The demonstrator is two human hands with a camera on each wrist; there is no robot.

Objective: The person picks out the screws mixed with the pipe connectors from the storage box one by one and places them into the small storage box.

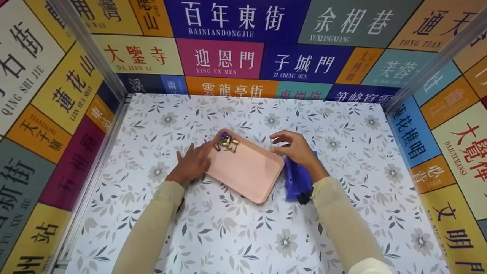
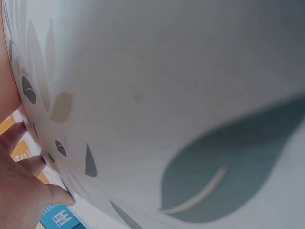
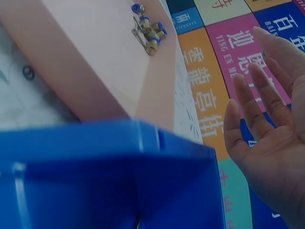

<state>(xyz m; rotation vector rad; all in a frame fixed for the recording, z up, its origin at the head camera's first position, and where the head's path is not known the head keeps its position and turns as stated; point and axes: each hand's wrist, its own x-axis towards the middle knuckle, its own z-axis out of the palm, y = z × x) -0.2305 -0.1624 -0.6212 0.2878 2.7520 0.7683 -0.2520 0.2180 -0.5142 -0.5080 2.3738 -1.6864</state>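
A pink tray (image 1: pixel 247 173) lies at an angle in the middle of the floral table (image 1: pixel 236 236). A small cluster of brass fittings with blue ends (image 1: pixel 226 142) sits in its far left corner. My left hand (image 1: pixel 194 163) lies flat on the table, fingers straight against the tray's left edge. My right hand (image 1: pixel 293 147) hovers at the tray's far right corner with relaxed fingers and holds nothing. The right wrist view shows the right hand (image 3: pixel 267 129) with its palm empty, the tray (image 3: pixel 95 62) and the fittings (image 3: pixel 148 32). A blue bin (image 1: pixel 297 180) sits under my right wrist.
Colourful sign-printed walls (image 1: pixel 228 57) box in the table on the left, back and right. The left wrist view is filled by the table covering (image 2: pixel 167 86), with the left hand's fingers (image 2: pixel 21 188) at the lower left. The blue bin (image 3: pixel 109 176) fills the bottom of the right wrist view.
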